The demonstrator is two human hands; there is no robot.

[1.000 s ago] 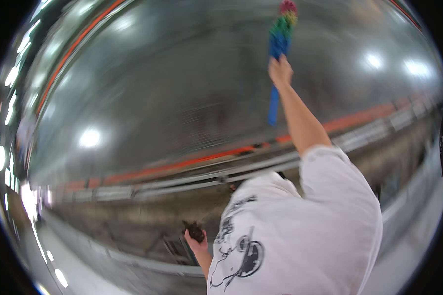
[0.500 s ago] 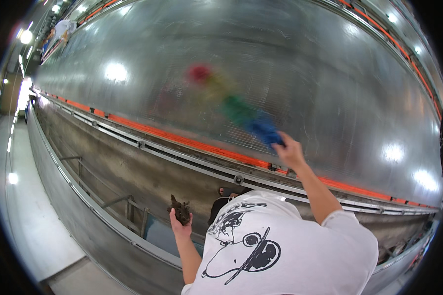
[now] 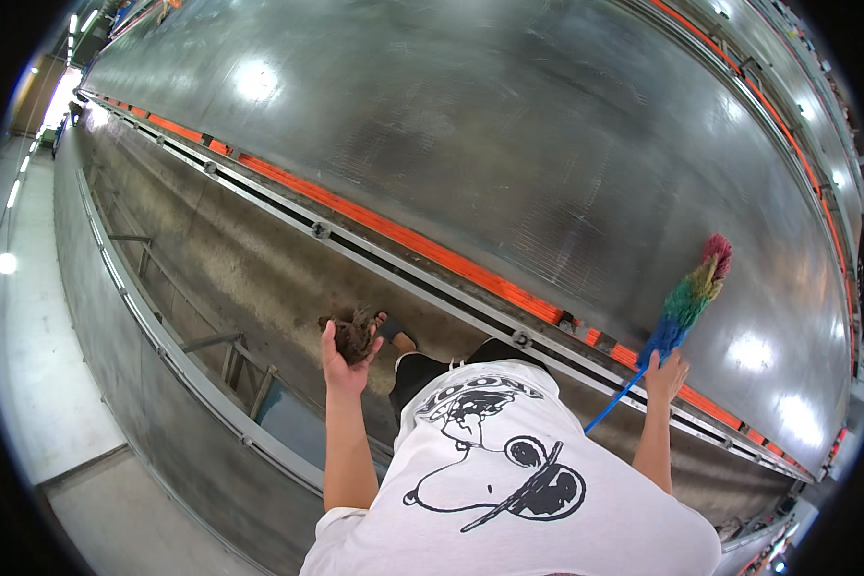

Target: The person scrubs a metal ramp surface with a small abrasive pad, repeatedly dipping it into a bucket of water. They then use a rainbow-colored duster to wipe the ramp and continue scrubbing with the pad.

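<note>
Over the aisle, my left hand [image 3: 348,370] is raised with its fingers closed round a brown, shaggy clump of fibres [image 3: 352,333]; what the clump is made of I cannot make out. On the right, my right hand [image 3: 666,374] grips a rainbow-coloured duster [image 3: 684,300] where its blue fluff meets the thin blue handle [image 3: 612,404]. The duster's red tip points away from me above the wide grey metal tabletop [image 3: 470,134]. Whether the fluff touches that surface cannot be told.
An orange strip [image 3: 403,238] and a metal rail [image 3: 259,197] run along the table's near edge. Behind the aisle floor [image 3: 250,278] stands a low grey wall [image 3: 139,355] with metal brackets. My sandalled foot [image 3: 394,331] shows below the clump.
The duster has swung from the middle of the table to the right, its tip turning rightward. My left hand still holds the brown clump, now higher in view.
</note>
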